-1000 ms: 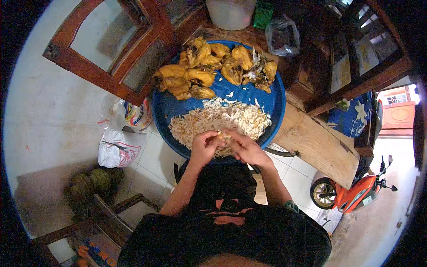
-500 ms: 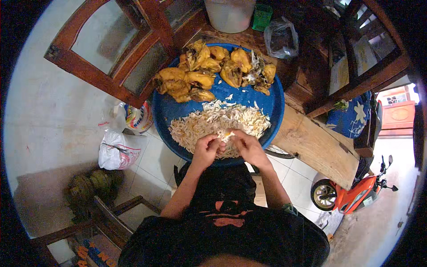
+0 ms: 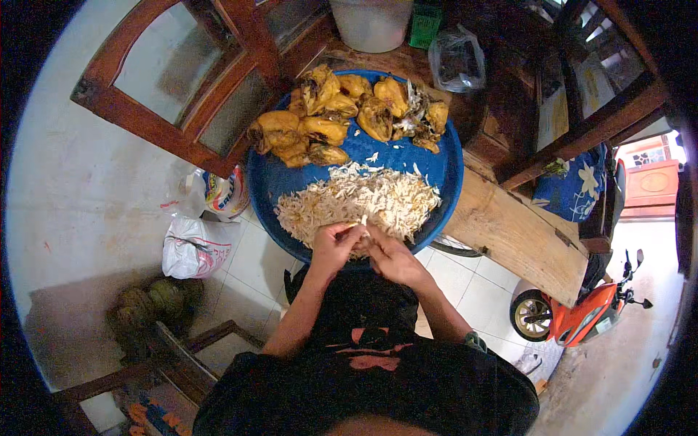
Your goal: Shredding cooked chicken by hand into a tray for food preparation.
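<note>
My left hand [image 3: 336, 247] and my right hand [image 3: 396, 258] meet over the near part of a round blue tray [image 3: 262, 182]. Between their bent fingertips is a small pale strip of chicken [image 3: 364, 219]. The left fingers are pinched together, and the right ones close in beside them. Under and beyond the hands spreads a pile of shredded chicken [image 3: 356, 195]. Several yellow-brown cooked chicken pieces [image 3: 323, 129] lie along the tray's far side. Among them, at the right, sits a stripped carcass [image 3: 416, 115] with pale bone showing.
Behind the tray stand a white bucket [image 3: 371, 25], a green basket [image 3: 424, 27] and a clear plastic bag [image 3: 457, 62]. A wooden door frame [image 3: 196, 123] rises at left. A plank [image 3: 509, 218] and an orange motorcycle [image 3: 592, 312] are at right; a white sack [image 3: 193, 245] is at left.
My hands have come closer together, and the right one has shifted slightly left and toward me. A yellowish bit that showed between the fingers is now a pale strip.
</note>
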Available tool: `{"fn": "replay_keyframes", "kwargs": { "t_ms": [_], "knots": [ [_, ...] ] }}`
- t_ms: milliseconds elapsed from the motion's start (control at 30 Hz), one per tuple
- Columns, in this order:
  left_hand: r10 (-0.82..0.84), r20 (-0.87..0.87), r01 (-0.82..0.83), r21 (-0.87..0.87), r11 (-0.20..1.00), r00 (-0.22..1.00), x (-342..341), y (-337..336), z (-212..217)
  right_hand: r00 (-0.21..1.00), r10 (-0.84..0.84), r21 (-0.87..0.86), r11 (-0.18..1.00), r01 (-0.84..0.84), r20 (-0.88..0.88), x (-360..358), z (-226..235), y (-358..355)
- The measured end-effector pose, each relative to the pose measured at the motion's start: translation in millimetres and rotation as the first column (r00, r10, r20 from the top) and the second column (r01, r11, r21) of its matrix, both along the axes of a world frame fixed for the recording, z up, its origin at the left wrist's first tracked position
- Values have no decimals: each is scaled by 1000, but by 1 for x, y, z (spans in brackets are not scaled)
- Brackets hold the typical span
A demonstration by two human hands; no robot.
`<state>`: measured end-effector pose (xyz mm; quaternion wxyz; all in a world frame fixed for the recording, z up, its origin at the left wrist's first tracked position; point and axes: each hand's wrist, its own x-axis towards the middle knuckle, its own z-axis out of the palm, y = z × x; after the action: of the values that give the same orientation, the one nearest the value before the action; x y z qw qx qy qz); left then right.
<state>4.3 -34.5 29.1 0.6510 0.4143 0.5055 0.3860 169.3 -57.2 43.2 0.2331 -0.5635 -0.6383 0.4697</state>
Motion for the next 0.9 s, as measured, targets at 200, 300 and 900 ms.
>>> {"fn": "replay_keyframes", "kwargs": {
  "t_ms": [200, 300, 900],
  "knots": [
    [10, -81, -11, -18, 1000, 997, -6, 0, -8, 990, 79, -466, 876, -126, -119, 18, 45, 16],
    [-14, -145, 25, 71, 997, 989, -3, -2, -19, 980, 76, -331, 934, -133, -181, 12, 47, 14],
    [47, -146, -24, 160, 987, 988, 9, 6, -11, 981, -78, -423, 906, -5, -179, 28, 27, 14]
  ]
}}
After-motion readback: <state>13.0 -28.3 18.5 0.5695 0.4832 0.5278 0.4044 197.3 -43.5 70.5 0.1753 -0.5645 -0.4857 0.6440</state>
